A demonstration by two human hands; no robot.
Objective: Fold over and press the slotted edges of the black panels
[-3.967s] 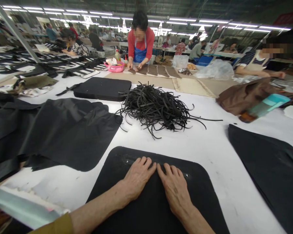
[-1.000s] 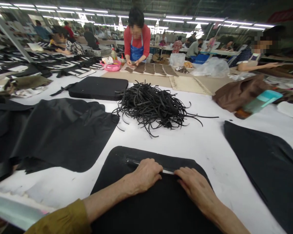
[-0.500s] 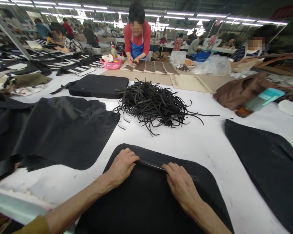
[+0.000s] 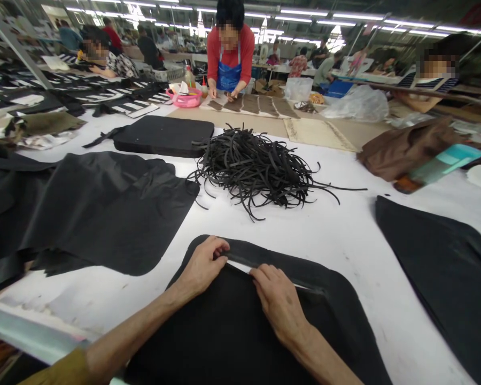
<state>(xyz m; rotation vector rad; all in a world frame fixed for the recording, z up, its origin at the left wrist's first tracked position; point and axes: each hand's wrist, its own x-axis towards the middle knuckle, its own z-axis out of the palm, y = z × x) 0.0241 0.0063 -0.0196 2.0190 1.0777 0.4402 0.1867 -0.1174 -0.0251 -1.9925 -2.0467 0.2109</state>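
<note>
A black fabric panel [image 4: 328,321] with rounded corners lies on the white table [image 4: 336,235] right in front of me. A narrow black strip [image 4: 260,256] runs along its far edge, with a pale line showing beneath it. My left hand [image 4: 202,264] pinches the strip's left end with curled fingers. My right hand [image 4: 278,302] rests flat on the panel, its fingertips pressing the strip near the middle.
A heap of black strips [image 4: 256,168] sits mid-table. Black fabric sheets [image 4: 104,208] lie at left and another sheet [image 4: 444,267] at right, a black pad [image 4: 164,135] behind. A person in a red top and blue apron [image 4: 229,53] works across the table; others sit at both sides.
Four seconds ago both hands lay flat side by side on the panel. Since then my left hand has moved left and closed on the strip; my right hand now presses it near the middle.
</note>
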